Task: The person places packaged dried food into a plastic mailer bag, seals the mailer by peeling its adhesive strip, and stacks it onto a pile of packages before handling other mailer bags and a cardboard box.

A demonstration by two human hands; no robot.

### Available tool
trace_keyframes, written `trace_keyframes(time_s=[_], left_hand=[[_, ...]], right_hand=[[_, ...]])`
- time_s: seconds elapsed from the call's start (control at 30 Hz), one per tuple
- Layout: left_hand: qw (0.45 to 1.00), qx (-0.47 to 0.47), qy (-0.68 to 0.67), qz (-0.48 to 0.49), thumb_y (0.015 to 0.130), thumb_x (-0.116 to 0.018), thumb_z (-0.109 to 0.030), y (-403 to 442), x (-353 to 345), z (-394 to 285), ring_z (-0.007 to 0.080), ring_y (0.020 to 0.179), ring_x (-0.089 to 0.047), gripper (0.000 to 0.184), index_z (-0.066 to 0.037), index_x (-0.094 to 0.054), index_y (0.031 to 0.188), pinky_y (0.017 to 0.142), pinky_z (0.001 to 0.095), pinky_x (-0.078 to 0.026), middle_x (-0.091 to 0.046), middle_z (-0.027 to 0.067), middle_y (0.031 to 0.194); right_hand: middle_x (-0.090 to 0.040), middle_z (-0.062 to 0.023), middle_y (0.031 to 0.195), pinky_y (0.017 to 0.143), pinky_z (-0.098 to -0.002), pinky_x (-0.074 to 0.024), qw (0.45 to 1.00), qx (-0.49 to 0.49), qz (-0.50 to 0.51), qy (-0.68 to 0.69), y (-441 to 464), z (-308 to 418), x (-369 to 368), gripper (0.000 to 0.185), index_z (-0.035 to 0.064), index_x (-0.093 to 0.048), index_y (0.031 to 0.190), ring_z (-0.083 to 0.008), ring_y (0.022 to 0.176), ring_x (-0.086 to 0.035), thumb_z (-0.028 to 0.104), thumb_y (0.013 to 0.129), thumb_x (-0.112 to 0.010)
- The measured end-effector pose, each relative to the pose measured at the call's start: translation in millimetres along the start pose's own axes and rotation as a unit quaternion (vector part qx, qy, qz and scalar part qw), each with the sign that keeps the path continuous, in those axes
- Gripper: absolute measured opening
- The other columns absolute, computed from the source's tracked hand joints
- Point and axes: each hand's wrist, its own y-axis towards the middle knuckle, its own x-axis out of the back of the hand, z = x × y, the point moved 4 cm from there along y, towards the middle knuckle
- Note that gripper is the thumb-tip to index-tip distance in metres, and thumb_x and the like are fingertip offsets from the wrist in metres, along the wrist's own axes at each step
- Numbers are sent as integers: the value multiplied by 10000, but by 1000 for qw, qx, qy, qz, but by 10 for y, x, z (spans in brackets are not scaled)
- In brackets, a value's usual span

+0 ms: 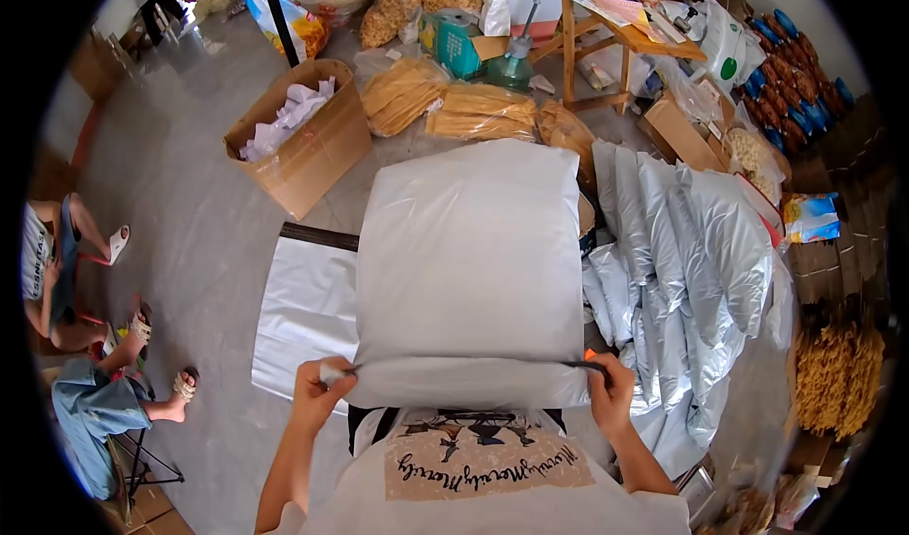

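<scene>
A large, full white plastic mailing bag (469, 260) lies in front of me, its near end folded over into a flap. My left hand (324, 384) is closed on the left corner of that flap, with a small whitish piece between the fingers. On the other side, my right hand (612, 389) pinches the right corner, where a dark edge strip shows. Beside the bag on the left lies a flat white bag (308, 303) with a dark strip along its top. A pile of filled silver-grey bags (677, 270) rests at the right.
A cardboard box (322, 151) with white paper stands ahead at left. Bagged yellow sticks (483, 111), a green sprayer (513, 66) and a wooden table (625, 33) are farther ahead. Two people sit at the far left. Brown bundles (838, 379) are at right.
</scene>
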Motion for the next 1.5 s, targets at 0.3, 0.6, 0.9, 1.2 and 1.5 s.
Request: trace_keyframes(time_s=[0.3, 0.6, 0.9, 1.2, 1.5], left_hand=[[985, -89, -14, -144, 851, -537, -152, 108, -190, -120, 34, 611, -395, 197, 4, -569, 735, 558, 191, -327, -496, -50, 652], [992, -70, 41, -97, 752, -607, -21, 365, -146, -163, 49, 661, -521, 89, 19, -640, 824, 614, 173, -404, -618, 13, 719], [993, -77, -88, -27, 787, -569, -30, 355, -165, -246, 61, 703, -525, 100, 12, -630, 854, 649, 196, -411, -627, 21, 764], [990, -99, 95, -37, 779, -609, -68, 441, -188, -107, 57, 596, -416, 97, 3, -613, 844, 544, 214, -346, -578, 22, 665], [989, -119, 34, -82, 750, -628, -24, 411, -183, -19, 65, 622, -489, 68, -1, -627, 814, 559, 220, -391, -616, 20, 693]], right_hand=[[-520, -54, 613, 494, -227, -334, 997, 55, -48, -4, 152, 51, -8, 58, -37, -561, 776, -107, 531, -443, -1, 754, -521], [-501, -24, 638, 501, -198, -321, 986, 140, -90, -16, 235, 63, -10, 57, -31, -551, 781, -68, 559, -418, 9, 797, -513], [-423, 41, 599, 495, -194, -266, 984, 148, -67, 68, 320, 144, -14, 262, 14, -482, 695, -31, 552, -329, 175, 899, -456], [-446, 53, 611, 525, -184, -309, 998, -30, 54, 13, 472, -117, 70, 214, 15, -519, 703, -26, 578, -377, 178, 829, -578], [-570, -4, 668, 559, -188, -375, 996, -16, 65, 61, 527, -133, 138, 90, -10, -592, 754, -56, 605, -494, 70, 732, -626]])
